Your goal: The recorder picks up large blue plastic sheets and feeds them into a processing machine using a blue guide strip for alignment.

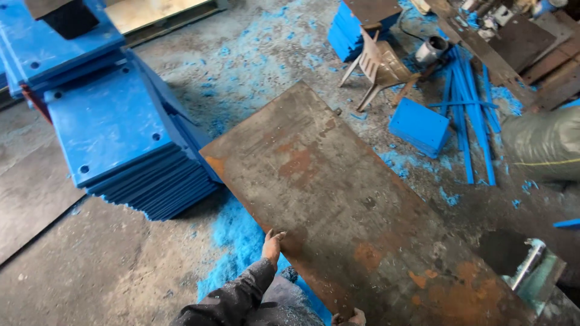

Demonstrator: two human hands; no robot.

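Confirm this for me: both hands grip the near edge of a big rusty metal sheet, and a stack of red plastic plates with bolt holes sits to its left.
Not quite: the stack of plates is blue, not red, as the head view shows. The rest stands: the left hand and the right hand grip the near edge of the big rusty metal sheet, and the plates with bolt holes sit to its left.
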